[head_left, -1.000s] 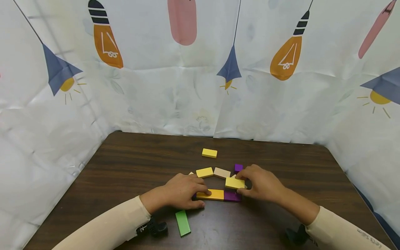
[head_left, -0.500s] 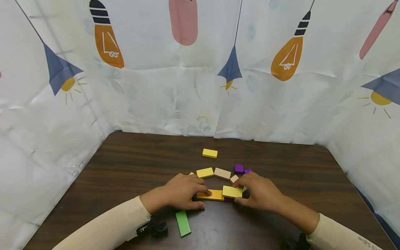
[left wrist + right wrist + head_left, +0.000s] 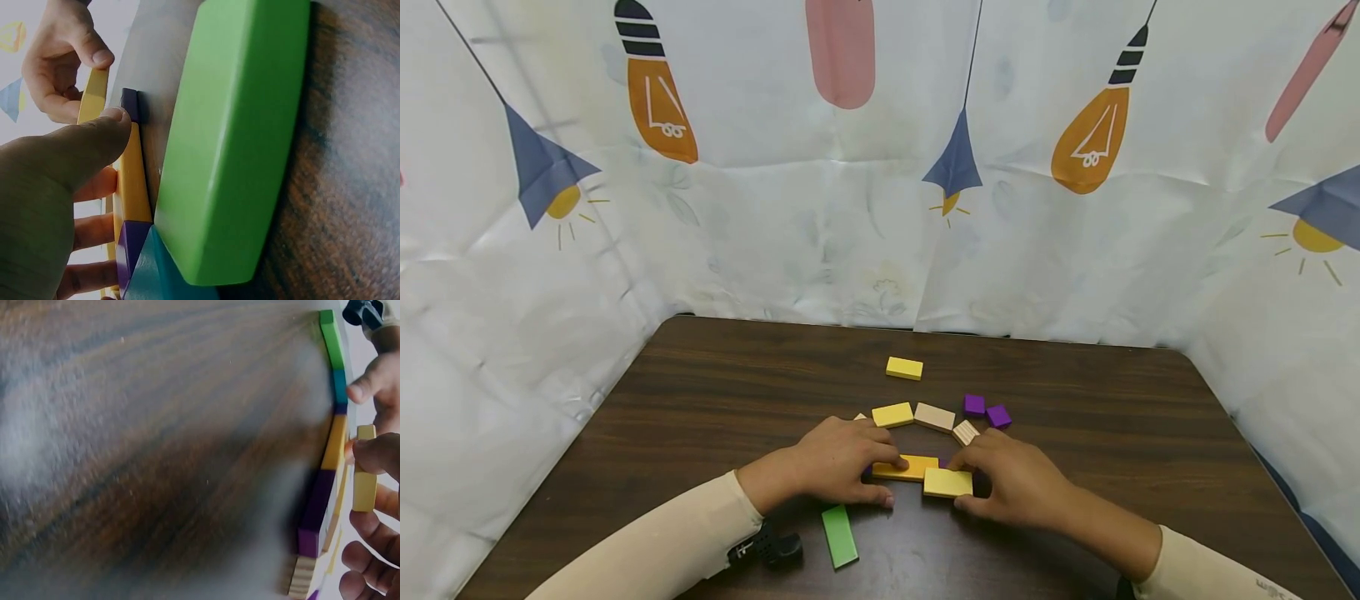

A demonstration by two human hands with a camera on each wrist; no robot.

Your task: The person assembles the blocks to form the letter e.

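Note:
My right hand (image 3: 1018, 479) pinches a yellow block (image 3: 947, 482) between thumb and fingers. In the right wrist view that yellow block (image 3: 365, 487) is held above a row, apart from it. The row has an orange block (image 3: 917, 468) and a purple block (image 3: 317, 512), which the held block partly hides in the head view. My left hand (image 3: 835, 461) rests at the row's left part, its index finger on the orange block and its thumb on the near side. Close to the left wrist lie a green block (image 3: 231, 144) and a teal block (image 3: 156, 269).
Behind the row, a yellow block (image 3: 892, 415), a tan block (image 3: 934, 417) and a ridged tan block (image 3: 966, 432) form a curve. Two purple blocks (image 3: 974, 406) sit to their right. Another yellow block (image 3: 904, 368) lies farther back on the dark wooden table (image 3: 760, 367).
My right hand has brought the yellow block left and toward the near edge, past the purple block of the row. The purple block behind that hand is now uncovered. The left hand stays put.

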